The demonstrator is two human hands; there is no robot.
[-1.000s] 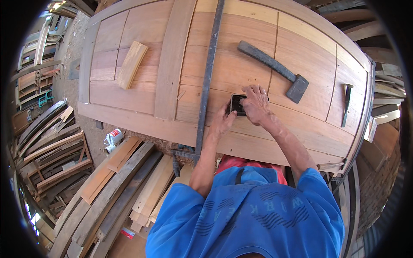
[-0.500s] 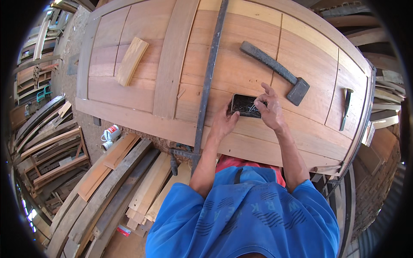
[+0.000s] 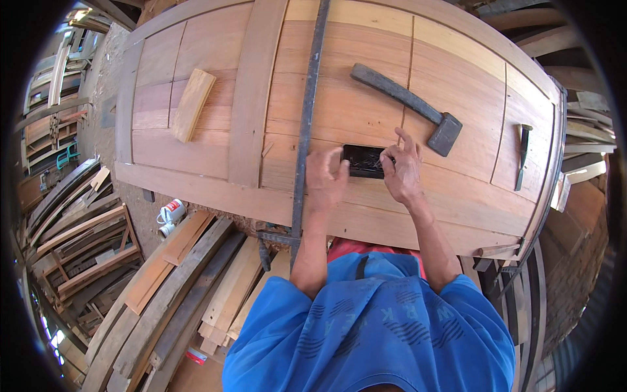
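A small black rectangular tray (image 3: 358, 171) with thin nails in it lies on a large wooden panel door (image 3: 304, 191). My right hand (image 3: 405, 171) reaches over the tray's right end, thumb and forefinger pinched on nails, its other fingers raised. Beside the tray's left end is my left hand (image 3: 324, 176), blurred, thumb apart from the fingers and nothing seen in it. A dark mallet-like hammer (image 3: 408, 104) lies beyond my right hand. Farther right rests a chisel-like tool (image 3: 523, 157) with a dark handle.
A long metal bar clamp (image 3: 309, 104) crosses the door just left of my left hand. A loose wood block (image 3: 194, 106) lies on the door's left part. Stacked boards (image 3: 176, 294) stand below left, near a white container (image 3: 172, 211). More timber (image 3: 581, 127) lines the right.
My left hand has let go of the tray and moved left. My right hand stays at the tray, its pinch near the right end. The whole view has shifted slightly.
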